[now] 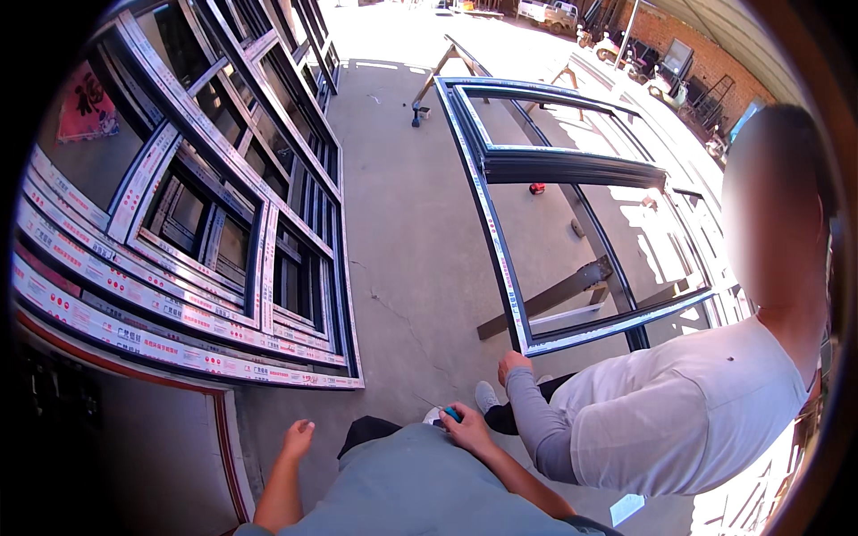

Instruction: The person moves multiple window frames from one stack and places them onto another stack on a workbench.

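Note:
My right hand point(471, 432) is closed round the teal handle of a screwdriver point(452, 414); its thin shaft points forward and left. To the left, my left hand point(298, 439) hangs away from my body with its fingers curled in, and nothing shows in it. Neither hand touches the window frames. A dark window frame point(500, 259) with protective film on its edges lies across trestles ahead on the right. At its near corner is the hand point(515, 364) of a co-worker in a light shirt, who stands close on my right.
Several large film-covered window frames point(192, 353) lean in a stack on the left. A trestle point(547, 310) supports the lying frame. On the concrete floor point(402, 268) stand a cordless drill point(416, 116) and a small red tool point(537, 188). A brick wall point(715, 55) is at far right.

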Motion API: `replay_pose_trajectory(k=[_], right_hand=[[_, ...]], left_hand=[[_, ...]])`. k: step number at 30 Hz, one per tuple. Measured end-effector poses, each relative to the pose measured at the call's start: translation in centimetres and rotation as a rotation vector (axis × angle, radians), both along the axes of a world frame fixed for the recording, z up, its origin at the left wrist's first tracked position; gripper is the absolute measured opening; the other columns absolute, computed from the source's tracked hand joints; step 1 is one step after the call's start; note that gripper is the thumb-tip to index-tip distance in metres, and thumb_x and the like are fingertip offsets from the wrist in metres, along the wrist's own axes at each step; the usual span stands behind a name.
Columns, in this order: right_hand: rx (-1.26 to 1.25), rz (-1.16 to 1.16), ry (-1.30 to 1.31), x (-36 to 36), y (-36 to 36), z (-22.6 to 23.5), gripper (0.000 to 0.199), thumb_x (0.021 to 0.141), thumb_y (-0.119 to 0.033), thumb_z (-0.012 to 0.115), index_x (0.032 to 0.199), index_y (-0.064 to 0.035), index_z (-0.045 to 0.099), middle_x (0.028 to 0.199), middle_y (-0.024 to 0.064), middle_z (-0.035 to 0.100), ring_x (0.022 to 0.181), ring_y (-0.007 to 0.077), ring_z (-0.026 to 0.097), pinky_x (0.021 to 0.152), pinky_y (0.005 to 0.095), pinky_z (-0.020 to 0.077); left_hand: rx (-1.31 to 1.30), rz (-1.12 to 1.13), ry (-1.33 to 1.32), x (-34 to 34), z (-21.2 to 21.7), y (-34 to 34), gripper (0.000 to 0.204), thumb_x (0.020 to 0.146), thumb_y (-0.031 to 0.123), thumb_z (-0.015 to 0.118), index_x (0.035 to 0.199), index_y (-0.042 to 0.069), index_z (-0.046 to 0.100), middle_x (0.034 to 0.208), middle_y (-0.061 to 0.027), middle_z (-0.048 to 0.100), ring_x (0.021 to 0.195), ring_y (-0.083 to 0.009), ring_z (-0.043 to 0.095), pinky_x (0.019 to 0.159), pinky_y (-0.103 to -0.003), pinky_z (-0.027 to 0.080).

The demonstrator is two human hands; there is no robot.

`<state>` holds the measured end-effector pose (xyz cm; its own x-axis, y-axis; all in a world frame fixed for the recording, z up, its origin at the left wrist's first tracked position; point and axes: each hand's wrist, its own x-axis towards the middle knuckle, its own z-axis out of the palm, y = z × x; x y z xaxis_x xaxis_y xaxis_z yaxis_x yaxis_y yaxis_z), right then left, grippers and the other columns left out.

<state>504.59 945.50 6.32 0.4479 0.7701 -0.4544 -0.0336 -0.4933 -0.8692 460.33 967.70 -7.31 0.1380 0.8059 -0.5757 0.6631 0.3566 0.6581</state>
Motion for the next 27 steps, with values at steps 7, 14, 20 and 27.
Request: replay_pose_trajectory(k=[7,14,20,27], right_hand=[[0.094,-0.302,0.095,2.8,4.6,-0.4,0.020,0.099,-0.021,0.067,0.103,-0.0014,0.066,0.084,0.0034,0.067,0.077,0.0105,0.062,0.072,0.0268,0.0502],[0.208,-0.624,0.088,6.4,11.0,-1.9,0.016,0.101,-0.016,0.065,0.106,-0.0003,0.066,0.092,0.0087,0.070,0.083,0.0147,0.066,0.080,0.0292,0.0548],[0.162,-0.786,-0.035,12.3,21.7,0.3,0.017,0.100,-0.016,0.066,0.108,-0.0008,0.067,0.090,0.0067,0.069,0.082,0.0129,0.064,0.076,0.0269,0.0517],[0.185,-0.941,-0.375,19.7,31.8,5.7,0.015,0.100,-0.017,0.067,0.105,-0.0023,0.066,0.086,0.0013,0.064,0.079,0.0076,0.058,0.072,0.0230,0.0458]], left_hand=[[-0.044,-0.535,0.172,9.6,5.0,9.0,0.059,0.094,0.043,0.069,0.136,0.002,0.062,0.121,-0.0210,0.071,0.113,-0.0330,0.069,0.097,-0.040,0.054],[-0.048,-0.888,0.253,20.5,1.5,27.4,0.059,0.094,0.044,0.067,0.134,0.000,0.063,0.123,-0.0218,0.071,0.114,-0.0347,0.068,0.099,-0.041,0.052],[0.035,-0.895,0.110,36.3,5.1,41.7,0.054,0.097,0.038,0.065,0.137,0.001,0.060,0.119,-0.0212,0.071,0.112,-0.0324,0.069,0.097,-0.040,0.052],[0.077,-0.912,-0.037,44.5,6.6,52.7,0.053,0.098,0.036,0.066,0.137,0.001,0.059,0.116,-0.0186,0.072,0.109,-0.0303,0.069,0.094,-0.039,0.054]])
